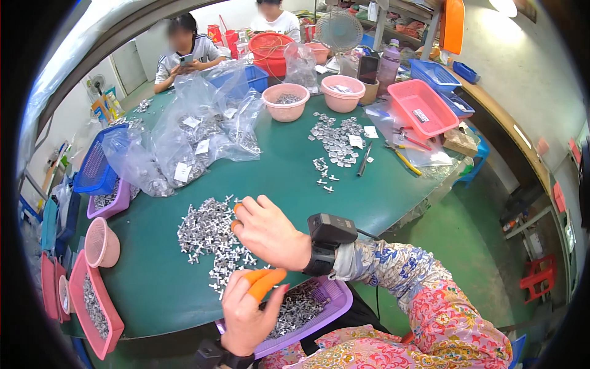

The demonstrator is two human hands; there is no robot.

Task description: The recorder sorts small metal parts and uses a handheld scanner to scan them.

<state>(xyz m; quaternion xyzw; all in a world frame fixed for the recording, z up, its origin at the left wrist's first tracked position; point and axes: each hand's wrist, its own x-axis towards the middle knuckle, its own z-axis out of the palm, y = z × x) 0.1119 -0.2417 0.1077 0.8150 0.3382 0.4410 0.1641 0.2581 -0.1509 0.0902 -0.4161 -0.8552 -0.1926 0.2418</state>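
Note:
A heap of small silvery cross-shaped metal pieces (212, 230) lies on the green table. Over its right edge is my right hand (270, 237), its fingers curled downward with orange finger cots on them. The fingertips are partly hidden, so what they pinch cannot be made out. Nearer to me, my left hand (249, 307) hovers above the table's front edge, orange cots on two fingers, thumb held apart and nothing visible in it. Below and beside it, a purple basket (344, 301) full of similar grey pieces sits at my lap.
Clear plastic bags of parts (203, 132) cover the far left. Pink bowls (286, 111), flat metal pieces (335, 138), yellow-handled pliers (405, 161) and a pink tray (424, 107) stand or lie beyond. A pink basket (77, 283) is at left. Two people sit across the table.

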